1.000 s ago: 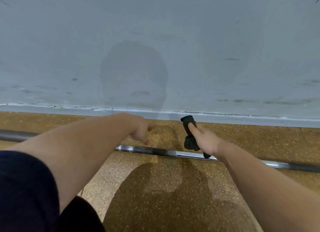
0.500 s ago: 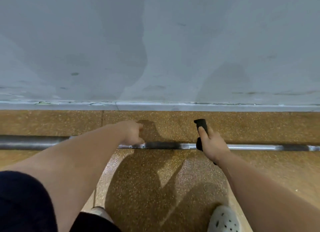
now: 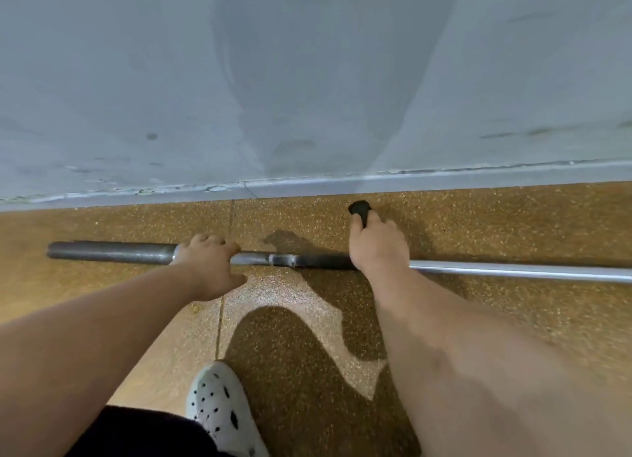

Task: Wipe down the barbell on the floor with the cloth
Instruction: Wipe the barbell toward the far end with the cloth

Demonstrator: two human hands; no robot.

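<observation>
A steel barbell (image 3: pixel 513 271) lies on the speckled brown floor, parallel to the wall, its thick dark sleeve (image 3: pixel 109 251) at the left end. My left hand (image 3: pixel 208 268) rests on top of the bar beside the sleeve collar, fingers curled over it. My right hand (image 3: pixel 378 248) presses down on the bar a little to the right, gripping a dark cloth (image 3: pixel 360 208) whose rolled end sticks out above my fingers. The cloth's lower part is hidden under my hand.
A grey wall (image 3: pixel 307 80) with a pale baseboard (image 3: pixel 342 181) runs just behind the bar. My white perforated clog (image 3: pixel 222 408) stands on the floor below my hands. A floor seam (image 3: pixel 224 302) runs toward the wall.
Both hands have come down onto the bar. The left hand now covers it by the sleeve, and the right hand with the cloth sits on the shaft. The view has tilted down.
</observation>
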